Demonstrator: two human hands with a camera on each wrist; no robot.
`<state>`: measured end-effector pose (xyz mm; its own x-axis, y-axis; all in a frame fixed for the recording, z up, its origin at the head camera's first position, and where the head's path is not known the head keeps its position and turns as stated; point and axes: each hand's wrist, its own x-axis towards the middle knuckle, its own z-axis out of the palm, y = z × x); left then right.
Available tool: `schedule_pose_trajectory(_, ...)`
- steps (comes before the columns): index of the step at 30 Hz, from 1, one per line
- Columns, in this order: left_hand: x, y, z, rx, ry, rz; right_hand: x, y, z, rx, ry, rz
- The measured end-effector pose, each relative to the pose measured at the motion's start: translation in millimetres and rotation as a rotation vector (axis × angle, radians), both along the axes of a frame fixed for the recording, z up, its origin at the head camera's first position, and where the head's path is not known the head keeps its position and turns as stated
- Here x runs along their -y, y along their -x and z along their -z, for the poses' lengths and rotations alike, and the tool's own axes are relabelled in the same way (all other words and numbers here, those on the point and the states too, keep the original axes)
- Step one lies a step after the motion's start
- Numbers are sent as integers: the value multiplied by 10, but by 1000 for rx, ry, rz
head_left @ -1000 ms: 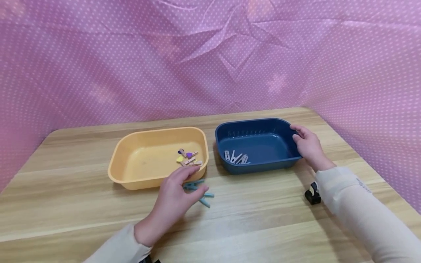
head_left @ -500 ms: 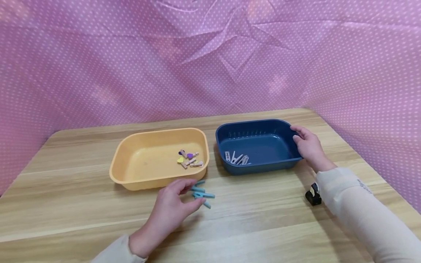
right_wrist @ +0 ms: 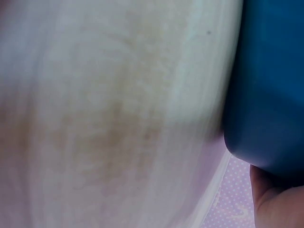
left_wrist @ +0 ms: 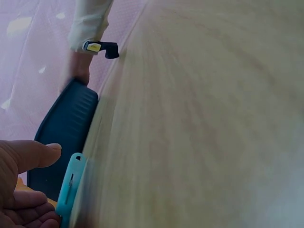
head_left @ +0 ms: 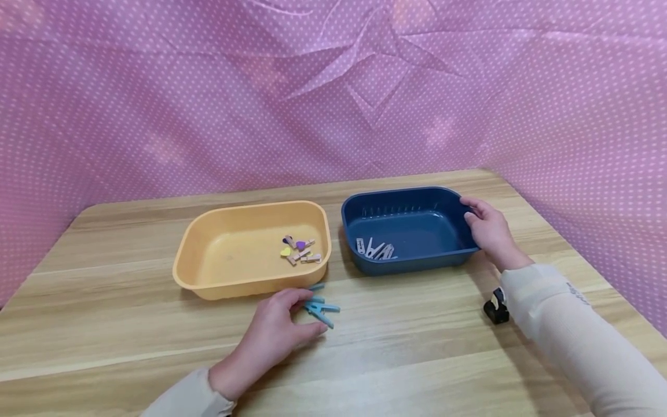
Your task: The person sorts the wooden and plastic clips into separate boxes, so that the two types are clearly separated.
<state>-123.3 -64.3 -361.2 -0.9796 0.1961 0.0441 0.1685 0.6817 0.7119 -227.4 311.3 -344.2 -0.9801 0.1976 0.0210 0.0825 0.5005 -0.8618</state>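
My left hand [head_left: 273, 330] reaches over the table in front of the yellow basin, thumb and fingers apart around light-blue clothespins [head_left: 320, 310] that lie on the wood. In the left wrist view the thumb stands off the near clothespin [left_wrist: 71, 185], while the other fingers lie close by; whether they touch it I cannot tell. At the right end of the dark blue basin [head_left: 406, 263], my right hand [head_left: 490, 234] grips the rim, its thumb over the edge. Several pale clothespins [head_left: 375, 250] lie in that basin's near left corner.
The yellow basin [head_left: 229, 289] stands left of the blue one, with several small wooden clothespins [head_left: 302, 253] at its right end, some with coloured hearts. A black wrist camera [head_left: 497, 307] is at the right sleeve. Pink dotted cloth [head_left: 333, 104] surrounds the wooden table [head_left: 417, 347].
My left hand has drawn back from the yellow basin's near rim and come down beside the light-blue clothespins. My right hand stays on the blue basin.
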Motion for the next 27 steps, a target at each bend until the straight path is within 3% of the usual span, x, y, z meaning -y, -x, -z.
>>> schedule_pose_trajectory(17, 86, 116, 127, -67, -77, 138, 58, 13, -19, 20, -6, 24)
schedule_pose_trajectory(27, 142, 207, 164, -28, -136, 202, 83, 5, -24, 8, -28, 31)
